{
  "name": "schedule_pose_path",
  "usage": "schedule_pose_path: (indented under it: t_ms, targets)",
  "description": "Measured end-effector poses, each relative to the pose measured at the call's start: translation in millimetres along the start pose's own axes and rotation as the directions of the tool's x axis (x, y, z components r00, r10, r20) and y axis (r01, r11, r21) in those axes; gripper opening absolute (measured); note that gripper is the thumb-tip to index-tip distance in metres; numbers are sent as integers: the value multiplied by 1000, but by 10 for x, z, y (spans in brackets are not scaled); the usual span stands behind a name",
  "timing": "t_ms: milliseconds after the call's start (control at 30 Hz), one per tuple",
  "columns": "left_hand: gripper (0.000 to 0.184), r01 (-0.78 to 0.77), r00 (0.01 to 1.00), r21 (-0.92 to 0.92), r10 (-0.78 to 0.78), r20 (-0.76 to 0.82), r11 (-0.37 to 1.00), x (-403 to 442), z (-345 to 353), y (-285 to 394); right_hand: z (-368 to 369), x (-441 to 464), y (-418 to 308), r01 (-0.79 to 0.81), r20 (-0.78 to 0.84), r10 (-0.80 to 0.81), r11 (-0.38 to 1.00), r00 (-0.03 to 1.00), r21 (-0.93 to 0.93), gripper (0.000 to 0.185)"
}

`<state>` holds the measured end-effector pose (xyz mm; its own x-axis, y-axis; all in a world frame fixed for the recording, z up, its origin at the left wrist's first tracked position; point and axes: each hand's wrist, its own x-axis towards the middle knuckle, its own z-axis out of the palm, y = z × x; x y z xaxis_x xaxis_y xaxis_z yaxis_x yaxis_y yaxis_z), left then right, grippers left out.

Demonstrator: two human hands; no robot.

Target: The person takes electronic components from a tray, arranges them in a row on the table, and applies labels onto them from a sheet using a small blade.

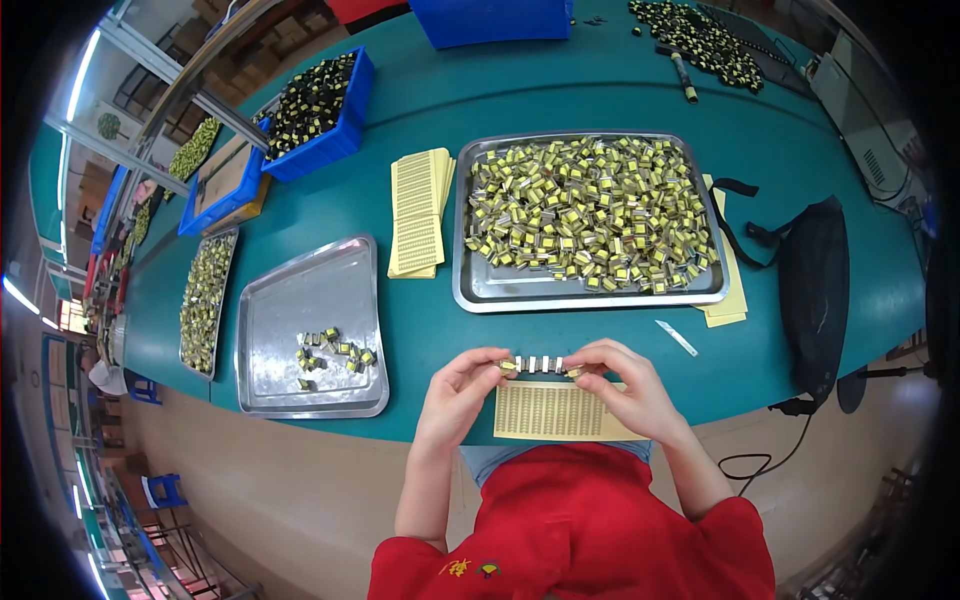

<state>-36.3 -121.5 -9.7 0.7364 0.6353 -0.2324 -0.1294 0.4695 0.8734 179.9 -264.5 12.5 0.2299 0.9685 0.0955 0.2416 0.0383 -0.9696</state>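
Observation:
A short row of small yellow-taped transformers (540, 365) is pinched at its two ends between my hands, near the table's front edge. My left hand (460, 388) is closed on the left end, thumb and fingers pressed together. At the right end, my right hand (628, 388) grips in the same way. Silvery sides of the transformers face up in the middle of the row. Just below lies a yellow sheet of printed labels (545, 410), its right part partly covered by my right hand.
A metal tray (590, 303) heaped with transformers stands ahead. At left is another tray (290, 280) with several pieces. Label sheets (418, 212) lie between them. A small white strip (677, 338), a black pouch (815, 290) and blue bins (350, 110) are also on the table.

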Motion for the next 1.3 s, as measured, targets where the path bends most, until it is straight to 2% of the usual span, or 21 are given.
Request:
schedule_pose_path:
  t_ms: [67,267,367,567,733,833,867,933,1067,1300]
  targets:
    - [28,-18,1000,3,18,-25,1000,-9,-47,-21,3,-14,-3,-28,-11,28,999,1000,17,22]
    - [29,-29,999,-41,28,-42,999,-25,-73,-36,-21,-29,-121,-254,45,251,959,967,127,23]
    - [30,-6,999,-69,4,-35,998,-24,-40,-12,-12,-53,-76,-251,29,249,958,968,141,24]
    - [28,-26,1000,-27,26,0,999,-12,-78,-42,-64,-74,-116,-140,24,143,985,989,-100,26]
    - [25,-47,999,44,48,-26,998,-11,-39,-21,-94,-99,-132,-142,-46,139,987,989,-78,29]
    - [26,-140,988,216,151,-38,966,21,-86,-63,-134,-111,-86,-134,-46,130,986,990,-103,30]
    - [27,-177,978,386,204,-31,906,42,-105,-69,-141,-113,-73,-132,-45,128,985,991,-112,30]
    - [28,-226,953,684,302,9,694,89,-133,-58,-153,-120,-58,-134,-47,129,983,990,-124,31]
    - [33,-238,951,716,308,34,657,105,-122,-48,-167,-119,-41,-136,-46,132,982,990,-127,30]
    - [33,-281,945,773,305,119,569,135,-44,-1,-132,-153,65,-234,-110,208,903,972,-360,27]
